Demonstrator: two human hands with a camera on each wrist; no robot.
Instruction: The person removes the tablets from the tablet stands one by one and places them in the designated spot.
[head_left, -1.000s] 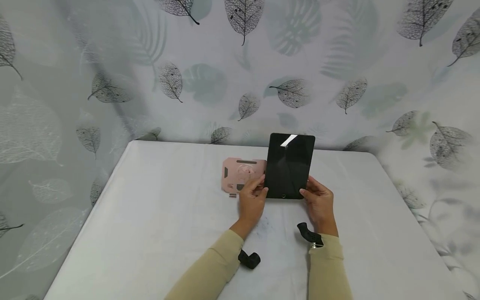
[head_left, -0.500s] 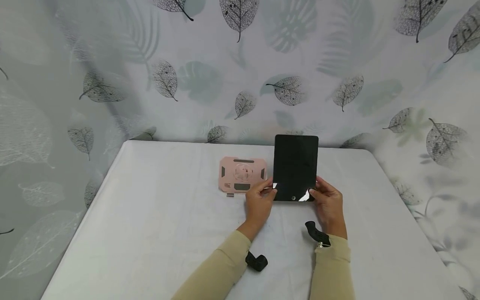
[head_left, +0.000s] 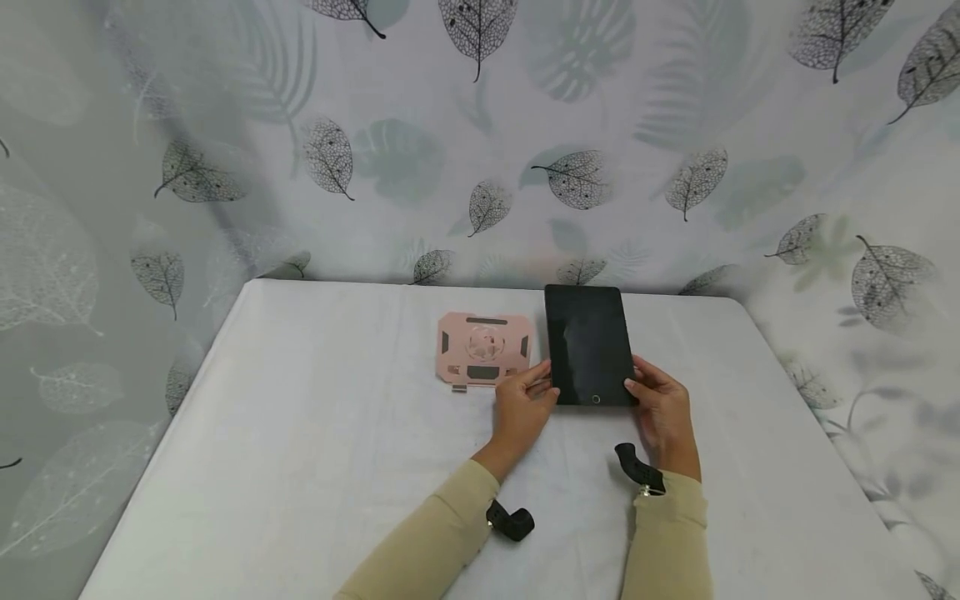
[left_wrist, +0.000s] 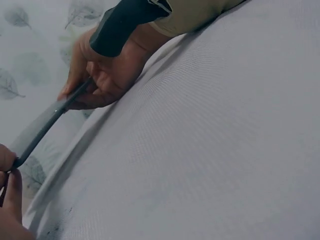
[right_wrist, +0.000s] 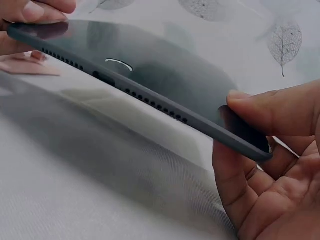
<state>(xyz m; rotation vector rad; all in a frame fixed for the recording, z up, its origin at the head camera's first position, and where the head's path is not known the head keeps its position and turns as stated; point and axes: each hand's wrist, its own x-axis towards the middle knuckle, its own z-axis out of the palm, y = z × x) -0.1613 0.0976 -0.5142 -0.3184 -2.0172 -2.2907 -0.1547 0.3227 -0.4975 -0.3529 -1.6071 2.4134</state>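
A black tablet [head_left: 590, 346] with a round home button is held up off the white table, its dark screen facing me. My left hand [head_left: 519, 408] pinches its lower left edge, thumb on the front. At the lower right corner my right hand [head_left: 663, 408] grips it, thumb on the glass and fingers behind, as the right wrist view shows. That view also shows the tablet's bottom edge [right_wrist: 112, 82] with its port and speaker holes. Just left of the tablet a pink tablet case [head_left: 483, 346] with dark grey patches and a round ring piece lies flat on the table.
The white cloth-covered table [head_left: 300, 467] ends at a leaf-patterned curtain [head_left: 420, 158] close behind the tablet. A black strap piece sticks out from each wrist. The left forearm crosses the front of the table.
The tablet and both hands have shifted right, away from the pink case, which is more fully in view now. The tablet's top has tilted back and swung left, and the screen glare has gone.
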